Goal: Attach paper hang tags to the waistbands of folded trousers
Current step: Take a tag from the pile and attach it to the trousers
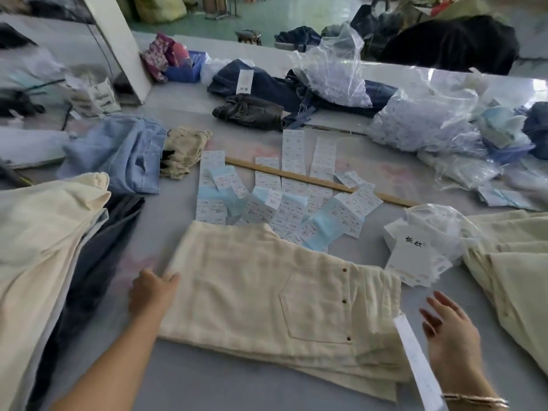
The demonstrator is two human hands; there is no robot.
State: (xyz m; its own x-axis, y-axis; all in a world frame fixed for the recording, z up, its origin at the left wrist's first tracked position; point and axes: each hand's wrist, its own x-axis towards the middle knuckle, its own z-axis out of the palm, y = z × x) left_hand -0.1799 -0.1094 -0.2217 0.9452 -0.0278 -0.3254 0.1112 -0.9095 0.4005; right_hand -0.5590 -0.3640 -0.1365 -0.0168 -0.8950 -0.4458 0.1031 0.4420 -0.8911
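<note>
Left hand (152,293): fingers curled on the left edge of the folded cream trousers (267,292), near centre of the grey table (184,378). Right hand (450,330): fingers spread, holding nothing, just right of the waistband, beside a white paper strip (415,357). Hang tags (412,253) far right of the trousers; label sheets (275,200) beyond; wooden stick (314,180) across them.

A single wide-angle view was taken from the person's head, directed forward and steeply down over the desk (370,173). The near edge of the scene was seen close up along the bottom of the frame, where both forearms were admitted from the lower left and lower right. The far side of the room was caught, bent by the lens, along the top.
</note>
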